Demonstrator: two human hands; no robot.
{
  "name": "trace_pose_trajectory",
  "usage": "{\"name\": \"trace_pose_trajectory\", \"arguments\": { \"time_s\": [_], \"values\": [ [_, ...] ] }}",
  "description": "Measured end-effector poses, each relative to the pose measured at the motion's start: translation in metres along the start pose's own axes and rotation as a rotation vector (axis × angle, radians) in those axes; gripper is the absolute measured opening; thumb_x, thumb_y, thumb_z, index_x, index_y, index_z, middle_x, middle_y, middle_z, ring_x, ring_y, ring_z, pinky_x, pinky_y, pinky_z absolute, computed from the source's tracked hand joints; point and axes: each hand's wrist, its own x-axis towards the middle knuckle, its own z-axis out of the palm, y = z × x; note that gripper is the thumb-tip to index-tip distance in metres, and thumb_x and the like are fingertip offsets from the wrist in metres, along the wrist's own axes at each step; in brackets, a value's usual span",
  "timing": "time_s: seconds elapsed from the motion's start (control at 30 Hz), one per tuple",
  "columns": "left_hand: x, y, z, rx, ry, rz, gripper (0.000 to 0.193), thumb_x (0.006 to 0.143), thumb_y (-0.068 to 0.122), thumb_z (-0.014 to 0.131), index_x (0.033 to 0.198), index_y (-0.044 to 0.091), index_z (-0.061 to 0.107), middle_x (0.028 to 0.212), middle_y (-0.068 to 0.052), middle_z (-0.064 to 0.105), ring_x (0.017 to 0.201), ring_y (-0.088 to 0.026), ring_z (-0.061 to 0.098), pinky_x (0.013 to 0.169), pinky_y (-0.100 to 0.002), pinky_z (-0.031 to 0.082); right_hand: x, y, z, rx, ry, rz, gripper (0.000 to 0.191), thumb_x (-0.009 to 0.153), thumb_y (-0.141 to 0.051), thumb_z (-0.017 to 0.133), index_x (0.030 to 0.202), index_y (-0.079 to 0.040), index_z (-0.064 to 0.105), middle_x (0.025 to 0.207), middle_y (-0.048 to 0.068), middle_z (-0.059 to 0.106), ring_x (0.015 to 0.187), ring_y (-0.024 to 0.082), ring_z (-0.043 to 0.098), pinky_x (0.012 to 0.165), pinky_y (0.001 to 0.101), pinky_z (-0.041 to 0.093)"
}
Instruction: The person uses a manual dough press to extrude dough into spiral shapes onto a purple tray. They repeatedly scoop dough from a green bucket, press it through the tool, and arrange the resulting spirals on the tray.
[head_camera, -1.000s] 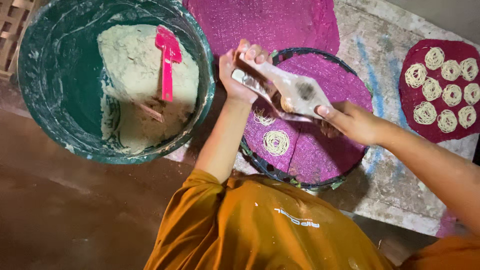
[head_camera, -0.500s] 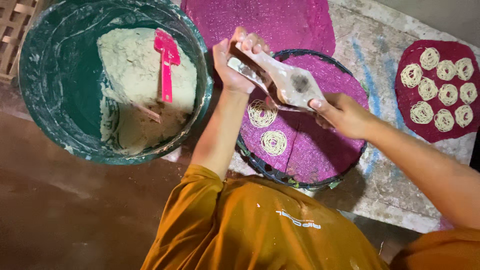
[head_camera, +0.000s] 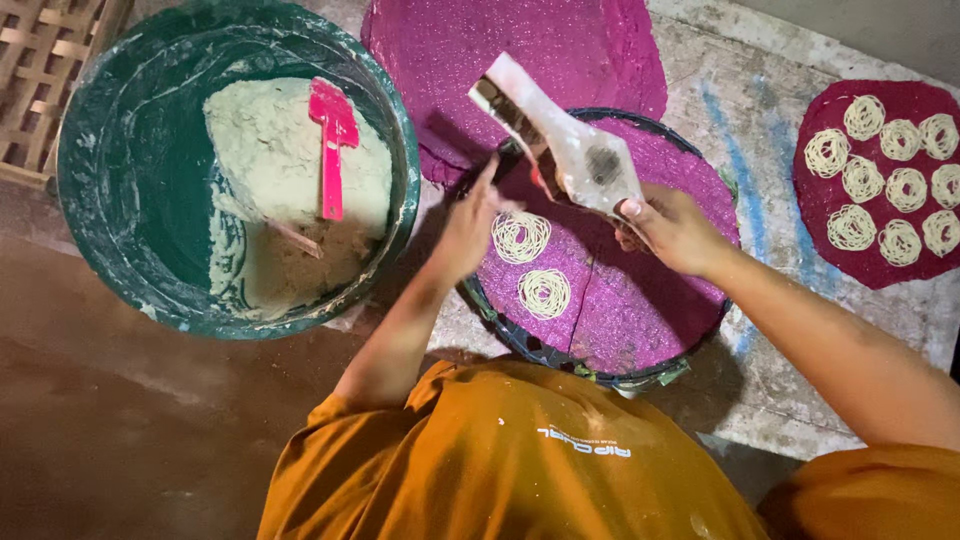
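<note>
A dough-smeared white noodle press (head_camera: 572, 150) hangs tilted over a round dark-rimmed tray (head_camera: 520, 342) lined with a magenta mat. My right hand (head_camera: 672, 228) grips the press at its wide end. My left hand (head_camera: 468, 222) is off the long handles, its fingers loosely apart and the fingertips by the dark lower bar of the press at the tray's left rim. Two pale noodle coils (head_camera: 520, 237) lie on the mat just right of my left hand.
A big green tub (head_camera: 110, 210) at the left holds pale dough (head_camera: 255, 130) and a pink spatula (head_camera: 330, 150). A dark red mat (head_camera: 890, 260) with several noodle coils lies at the right on the stained concrete slab. Another magenta mat (head_camera: 520, 50) lies behind the tray. A wooden crate (head_camera: 40, 70) sits top left.
My left hand has let go of the press handles and dropped to the tray's left rim. The press has swung up and left in my right hand. Two coils now show uncovered.
</note>
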Motion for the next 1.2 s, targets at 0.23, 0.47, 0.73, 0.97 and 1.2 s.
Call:
{"name": "trace_pose_trajectory", "arguments": {
  "time_s": [0.23,0.47,0.73,0.97,1.2],
  "values": [
    [0.011,0.048,-0.019,-0.405,0.088,0.030,0.063,0.104,0.042,0.050,0.159,0.012,0.039,0.152,-0.015,0.057,0.136,-0.030,0.060,0.114,-0.040,0.050,-0.016,0.014,-0.028,-0.109,-0.166,-0.079,0.071,0.102,-0.064,0.031,0.104,-0.003,0.068,0.085,0.008,0.075,0.079,0.016,0.072,0.074,0.0348,0.057],
    [0.110,0.086,0.001,-1.811,-0.371,0.339,0.059,0.103,0.065,0.046,0.112,0.010,0.063,0.099,-0.005,0.065,0.104,-0.024,0.062,0.110,-0.045,0.044,-0.002,-0.014,-0.048,0.025,-0.287,0.313,0.068,0.098,-0.063,0.035,0.110,-0.006,0.071,0.089,0.011,0.075,0.076,0.019,0.070,0.071,0.0371,0.057],
    [0.153,0.060,0.001,-1.821,-0.279,0.315,0.044,0.099,0.056,0.049,0.084,0.016,0.057,0.075,0.001,0.058,0.077,-0.017,0.056,0.084,-0.036,0.045,0.021,-0.038,-0.030,-0.185,-0.065,0.216,0.069,0.098,-0.063,0.038,0.105,-0.001,0.067,0.081,0.010,0.069,0.070,0.019,0.068,0.064,0.0343,0.058],
    [0.168,0.068,0.019,-1.849,-0.156,0.266,0.041,0.098,0.054,0.047,0.081,0.017,0.053,0.068,0.002,0.052,0.069,-0.016,0.053,0.079,-0.037,0.046,0.023,-0.044,-0.044,-0.315,0.014,0.200,0.064,0.100,-0.058,0.045,0.097,0.002,0.067,0.069,0.009,0.066,0.062,0.019,0.065,0.061,0.0350,0.054],
    [0.163,0.069,0.010,-1.798,-0.108,0.182,0.040,0.094,0.053,0.044,0.079,0.017,0.052,0.065,0.002,0.050,0.067,-0.017,0.050,0.074,-0.037,0.042,0.020,-0.041,-0.032,-0.193,-0.027,0.220,0.067,0.100,-0.059,0.043,0.091,0.003,0.067,0.067,0.007,0.065,0.058,0.017,0.065,0.057,0.0343,0.055]
  ]
}}
